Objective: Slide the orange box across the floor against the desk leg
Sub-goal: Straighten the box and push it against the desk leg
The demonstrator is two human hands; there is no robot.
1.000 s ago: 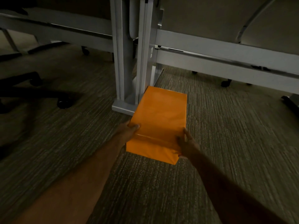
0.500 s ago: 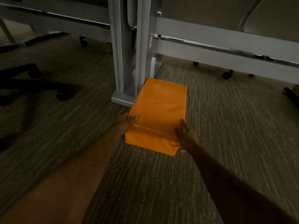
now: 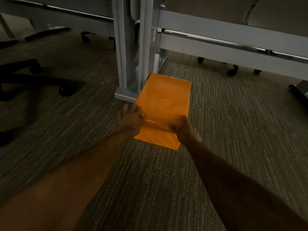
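The orange box lies flat on the carpet, its far left edge right beside the grey desk leg and the leg's foot plate. My left hand rests against the box's near left corner, fingers spread, thumb on the top edge. My right hand grips the near right corner, fingers curled over the top. Both forearms reach in from the bottom of the view.
A black office chair base with castors stands on the left. Grey desk rails run across the back, with more castors behind them. A dark object sits at the right edge. Carpet lies all around.
The box has slid slightly farther along the carpet beside the desk leg. My left hand has opened out, its fingers now spread along the box's left corner.
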